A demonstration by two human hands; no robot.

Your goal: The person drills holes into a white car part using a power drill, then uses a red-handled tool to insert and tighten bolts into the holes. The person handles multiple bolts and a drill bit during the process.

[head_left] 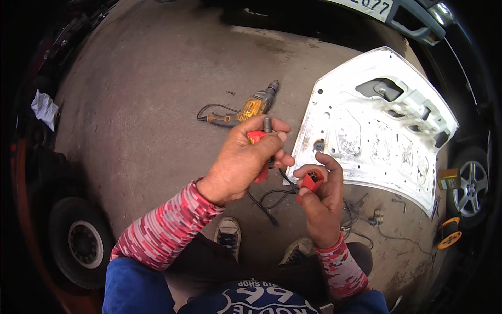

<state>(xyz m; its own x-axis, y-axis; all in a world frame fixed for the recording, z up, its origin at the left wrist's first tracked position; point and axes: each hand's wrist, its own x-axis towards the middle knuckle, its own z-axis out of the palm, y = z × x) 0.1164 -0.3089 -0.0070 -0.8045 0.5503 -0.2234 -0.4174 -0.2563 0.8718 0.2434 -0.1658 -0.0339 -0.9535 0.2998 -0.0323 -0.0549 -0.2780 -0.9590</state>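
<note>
My left hand (243,159) is closed around a red piece (255,137) and a short grey metal rod (267,124) that sticks up between thumb and fingers. The fingers hide most of both, so their kind is unclear. To its right, my right hand (325,209) grips a small red case (312,180) between thumb and fingers. Its end is open toward me, with small dark metal pieces inside. The hands are apart. Just beyond my left hand, a yellow and black power drill (252,109) lies on the floor.
A white car hood (361,152) lies underside up on the right. A black cable (272,196) curls on the floor below my hands. A wheel (472,186), a small yellow box (448,179) and an orange spool (449,239) stand at far right. Another wheel (83,243) is at left.
</note>
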